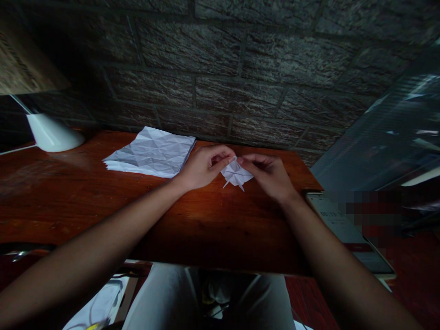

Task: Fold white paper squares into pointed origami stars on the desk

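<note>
A small folded white paper figure [237, 173] with two thin points toward me is held just above the wooden desk. My left hand [208, 166] pinches its far edge between thumb and forefinger. From the other side, my right hand [270, 174] grips the same paper near its top, thumb and forefinger closed on it. The fingertips of both hands almost meet and hide part of the folds. Left of my left hand lies a stack of creased white paper sheets [153, 150], its right edge close to my wrist.
The wooden desk [185, 224] runs against a dark stone-block wall [220, 96]. At the far left stands a lamp with a white base [57, 133]. A device with a lit screen [347, 229] is beside the desk's right edge. My legs [165, 298] are under the desk.
</note>
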Available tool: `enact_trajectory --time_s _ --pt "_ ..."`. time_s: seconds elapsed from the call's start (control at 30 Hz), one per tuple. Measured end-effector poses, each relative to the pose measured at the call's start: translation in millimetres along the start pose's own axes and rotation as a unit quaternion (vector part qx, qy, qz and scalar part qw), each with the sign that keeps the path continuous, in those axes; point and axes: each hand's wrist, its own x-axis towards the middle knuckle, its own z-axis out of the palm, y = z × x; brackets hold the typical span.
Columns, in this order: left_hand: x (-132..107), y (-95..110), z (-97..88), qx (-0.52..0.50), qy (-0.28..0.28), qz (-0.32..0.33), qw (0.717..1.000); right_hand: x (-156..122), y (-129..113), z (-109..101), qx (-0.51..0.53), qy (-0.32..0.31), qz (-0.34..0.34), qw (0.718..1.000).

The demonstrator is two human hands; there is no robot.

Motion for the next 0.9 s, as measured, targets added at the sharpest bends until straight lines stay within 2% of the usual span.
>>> enact_trajectory --time_s 0.33,0.57,0.73,0.9 --pt "0.7 5.0 -2.1 -0.016 -0.004 0.043 0.999 0.2 1.3 -1.8 -0.008 -0.033 -0.019 0.999" --pt "2.8 2.7 -2.6 -0.017 0.040 0.006 0.999 0.4 3.3 -4.1 0.011 -0.041 0.009 0.999" --pt "4.1 3.0 -2.5 -0.021 0.041 0.016 0.999 -0.1 -2.9 -2.4 -0.001 -0.085 0.008 0.996" --pt "4.9 0.3 -2.7 -0.027 0.031 0.008 0.999 -0.4 -2.8 -2.9 -0.012 -0.089 0.010 0.996"
